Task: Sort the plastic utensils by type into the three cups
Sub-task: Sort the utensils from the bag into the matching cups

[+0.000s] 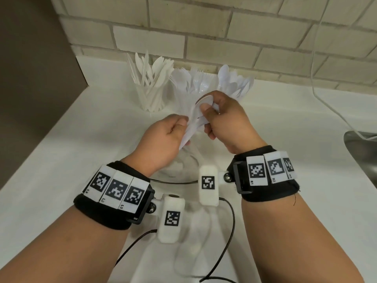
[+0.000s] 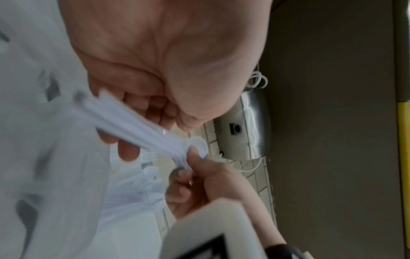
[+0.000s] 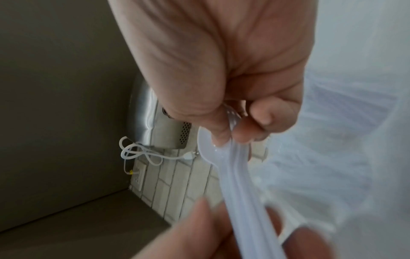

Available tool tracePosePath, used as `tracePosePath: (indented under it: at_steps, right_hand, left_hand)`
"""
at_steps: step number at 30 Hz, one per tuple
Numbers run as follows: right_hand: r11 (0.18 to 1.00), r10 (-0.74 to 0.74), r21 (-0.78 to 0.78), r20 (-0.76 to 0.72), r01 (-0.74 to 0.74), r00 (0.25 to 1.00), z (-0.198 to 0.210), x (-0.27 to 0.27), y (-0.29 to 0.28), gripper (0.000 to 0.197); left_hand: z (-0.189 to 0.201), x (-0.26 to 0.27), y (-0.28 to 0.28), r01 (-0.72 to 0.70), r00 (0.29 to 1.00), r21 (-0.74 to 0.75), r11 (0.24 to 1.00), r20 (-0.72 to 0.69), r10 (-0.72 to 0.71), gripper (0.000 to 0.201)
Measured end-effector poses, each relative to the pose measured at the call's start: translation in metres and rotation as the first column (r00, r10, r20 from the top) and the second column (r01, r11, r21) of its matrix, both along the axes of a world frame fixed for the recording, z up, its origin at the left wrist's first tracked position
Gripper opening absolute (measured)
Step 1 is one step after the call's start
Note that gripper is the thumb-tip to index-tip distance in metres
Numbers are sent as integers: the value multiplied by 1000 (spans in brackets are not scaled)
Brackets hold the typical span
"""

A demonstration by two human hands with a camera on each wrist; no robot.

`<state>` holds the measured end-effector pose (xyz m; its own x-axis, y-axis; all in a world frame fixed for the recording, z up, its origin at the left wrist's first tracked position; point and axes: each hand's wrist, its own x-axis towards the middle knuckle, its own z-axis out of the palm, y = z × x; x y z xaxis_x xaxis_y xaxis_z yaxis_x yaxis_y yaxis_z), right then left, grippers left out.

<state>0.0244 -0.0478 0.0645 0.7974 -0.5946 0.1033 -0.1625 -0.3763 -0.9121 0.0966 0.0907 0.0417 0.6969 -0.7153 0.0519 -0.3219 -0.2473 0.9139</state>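
Three clear cups stand by the tiled wall: the left cup [image 1: 151, 97] holds knives, the middle cup [image 1: 183, 92] forks, the right cup [image 1: 234, 82] spoons. In front of them both hands hold one bundle of white plastic spoons [image 1: 194, 121]. My left hand [image 1: 173, 129] grips the handles [image 2: 133, 122]. My right hand [image 1: 212, 113] pinches the bowl ends [image 3: 208, 149] between thumb and fingers. The bundle hangs above the white counter [image 1: 81, 150], tilted up toward the cups.
A metal sink edge [image 1: 361, 152] lies at the right, with a white cable [image 1: 326, 103] running down the wall to it. A brown wall [image 1: 30, 78] bounds the counter on the left. A clear plastic container [image 1: 183, 170] sits below the hands.
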Motion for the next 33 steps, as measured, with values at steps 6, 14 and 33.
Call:
tracePosePath:
  at_steps: [6, 14, 33]
  right_hand:
    - [891, -328, -240, 247, 386, 912, 34, -8, -73, 10]
    - [648, -337, -594, 338, 477, 879, 53, 21, -111, 25]
    - [492, -516, -870, -269, 24, 814, 4, 55, -118, 47]
  left_hand:
    - [-9, 25, 25, -124, 895, 207, 970, 446, 19, 21]
    - [-19, 22, 35, 59, 867, 772, 633, 275, -416, 74]
    - [-26, 22, 39, 86, 880, 803, 590, 216, -423, 82]
